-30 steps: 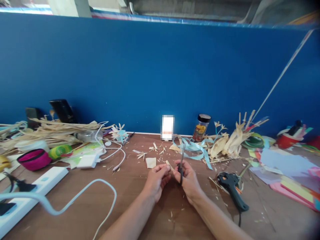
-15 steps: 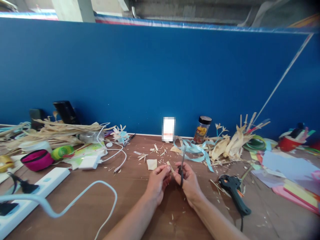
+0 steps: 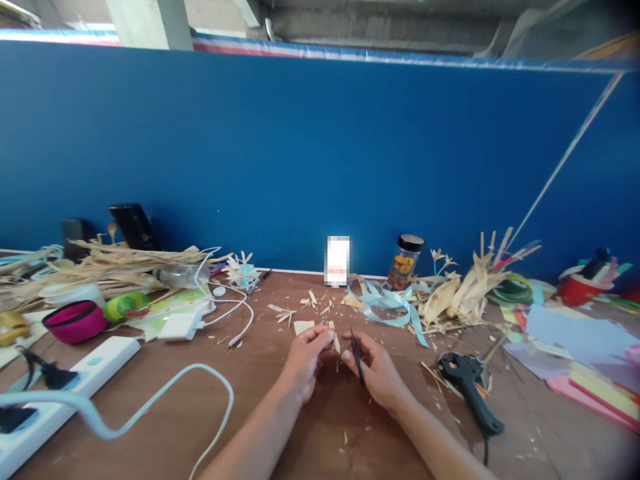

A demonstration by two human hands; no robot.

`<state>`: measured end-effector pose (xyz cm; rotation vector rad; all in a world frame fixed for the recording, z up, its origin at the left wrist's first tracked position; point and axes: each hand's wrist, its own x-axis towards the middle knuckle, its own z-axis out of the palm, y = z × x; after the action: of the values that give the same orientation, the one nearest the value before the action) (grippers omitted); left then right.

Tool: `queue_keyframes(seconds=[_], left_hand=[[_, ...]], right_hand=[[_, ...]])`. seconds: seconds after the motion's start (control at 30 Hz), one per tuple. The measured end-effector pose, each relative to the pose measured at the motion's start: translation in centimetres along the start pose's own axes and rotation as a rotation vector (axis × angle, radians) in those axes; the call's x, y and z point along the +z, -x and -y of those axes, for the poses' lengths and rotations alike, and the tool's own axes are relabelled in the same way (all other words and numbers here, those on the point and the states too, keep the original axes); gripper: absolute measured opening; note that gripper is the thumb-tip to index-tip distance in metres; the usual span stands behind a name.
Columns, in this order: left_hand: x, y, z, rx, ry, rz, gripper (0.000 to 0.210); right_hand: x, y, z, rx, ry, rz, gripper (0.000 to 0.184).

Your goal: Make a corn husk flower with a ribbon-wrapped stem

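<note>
Between thumb and fingers, my left hand (image 3: 309,357) pinches a small strip of dried corn husk (image 3: 335,339), held upright with its narrow end down. My right hand (image 3: 376,367) is closed around dark scissors (image 3: 357,353), whose blades point up and away, slightly apart from the strip. The scissors' handles are partly hidden by my fingers. Just beyond my left hand lies a pale square of husk (image 3: 304,327), partly covered by the fingers. Thin husk scraps (image 3: 314,299) are scattered on the brown table (image 3: 260,400).
A glue gun (image 3: 470,390) lies right of my right hand. Light blue ribbon (image 3: 387,303) and a lidded jar (image 3: 406,261) stand behind. A power strip (image 3: 70,393) with a looping cable (image 3: 200,367) occupies the left. Husk bundles (image 3: 473,290) and coloured paper (image 3: 570,340) are at right.
My hands have moved slightly apart. The scissors have come away from the husk strip and tipped to the left, and the strip now stands more upright in my left hand.
</note>
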<state>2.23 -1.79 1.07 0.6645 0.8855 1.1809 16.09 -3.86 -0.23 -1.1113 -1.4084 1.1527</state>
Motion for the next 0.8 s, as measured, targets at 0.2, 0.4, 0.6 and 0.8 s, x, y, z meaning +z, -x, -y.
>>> queue_keyframes(seconds=[0.2, 0.4, 0.6, 0.8], left_hand=[[-0.9, -0.2, -1.3, 0.023, -0.091, 0.079, 0.019], [-0.4, 0.1, -0.9, 0.037, -0.138, 0.131, 0.017], [-0.7, -0.3, -0.4, 0.024, -0.175, 0.095, 0.018], [-0.7, -0.4, -0.2, 0.027, -0.169, 0.093, 0.017]], right_hand=[[-0.7, 0.4, 0.8, 0.089, 0.042, 0.292, 0.034], [-1.1, 0.6, 1.1, 0.112, -0.016, 0.358, 0.034], [-1.1, 0.6, 0.9, 0.136, -0.013, 0.356, 0.031], [-1.1, 0.6, 0.7, 0.128, 0.043, 0.344, 0.027]])
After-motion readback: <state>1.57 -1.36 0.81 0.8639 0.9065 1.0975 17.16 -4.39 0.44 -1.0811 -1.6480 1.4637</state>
